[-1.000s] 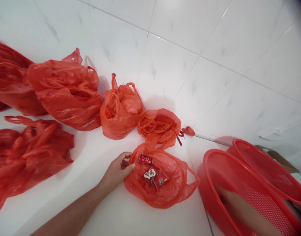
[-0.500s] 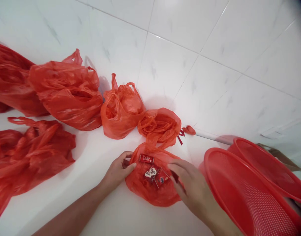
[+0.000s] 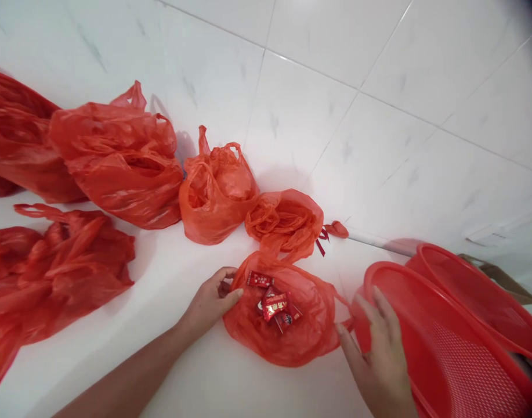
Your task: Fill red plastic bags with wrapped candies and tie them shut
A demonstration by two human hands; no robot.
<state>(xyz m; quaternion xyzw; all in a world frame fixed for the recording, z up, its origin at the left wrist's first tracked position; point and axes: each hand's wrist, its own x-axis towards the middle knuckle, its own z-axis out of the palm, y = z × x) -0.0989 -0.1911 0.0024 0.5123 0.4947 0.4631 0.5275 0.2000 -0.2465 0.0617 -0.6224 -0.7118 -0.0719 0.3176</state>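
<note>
My left hand pinches the left edge of the bag before me, sweets lying inside it, while my right hand, spread and empty, hangs near its right handle beside 2 baskets, with more bags along the tiled wall.

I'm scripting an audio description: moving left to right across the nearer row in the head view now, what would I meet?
A bunched red bag → the left hand at the next bag's edge → an open red bag with wrapped sweets inside → the right hand → the front red basket.
</note>
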